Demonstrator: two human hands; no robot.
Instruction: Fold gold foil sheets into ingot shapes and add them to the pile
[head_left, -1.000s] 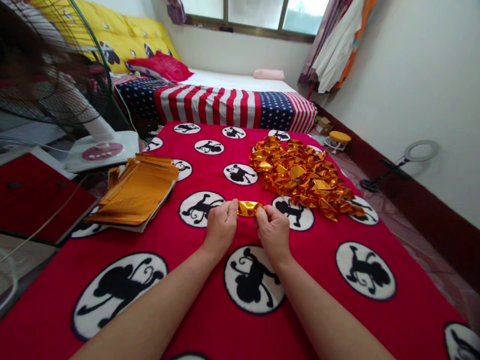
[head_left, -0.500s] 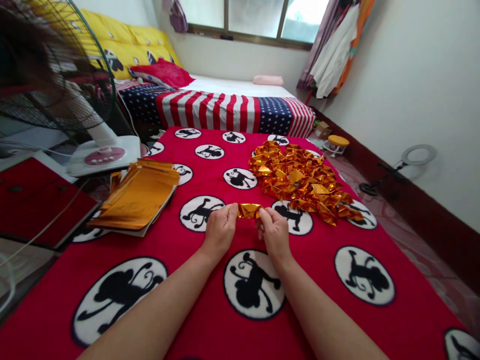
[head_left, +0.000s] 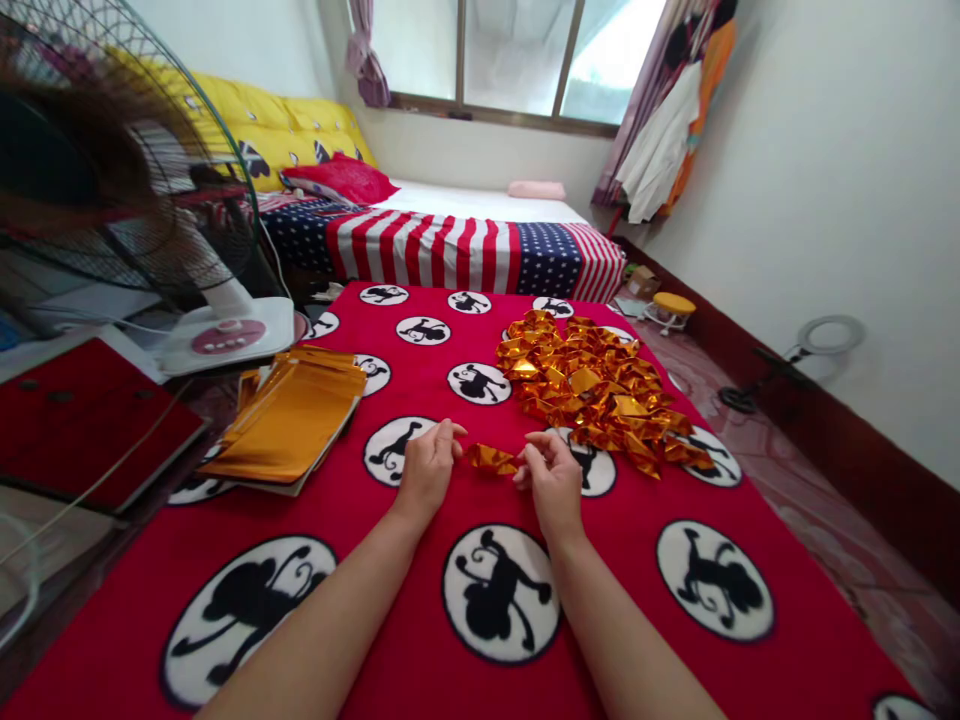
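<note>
A small folded piece of gold foil paper (head_left: 491,460) is between my hands over the red cloth. At its right end, my right hand (head_left: 551,475) has curled fingers and thumb closed on the tip. My left hand (head_left: 431,465) is off the left end by a small gap, its fingers loosely apart with nothing in them. Beyond my right hand spreads a heap of similar folded gold foil pieces (head_left: 592,380). To the left lies a stack of flat gold foil sheets (head_left: 281,420), with pale edges showing below.
The red cloth (head_left: 360,600) with monkey prints covers the surface before me. A running fan (head_left: 225,335) stands at the left, beside a dark red panel (head_left: 82,420). Farther back is a bed (head_left: 450,250); a yellow-topped stool (head_left: 673,305) and a ring light (head_left: 831,335) are at the right.
My left hand has let go of the foil piece's left end and drawn slightly left. The piece has lost its stretched, level look. The whole view has shifted, with the scene lower.
</note>
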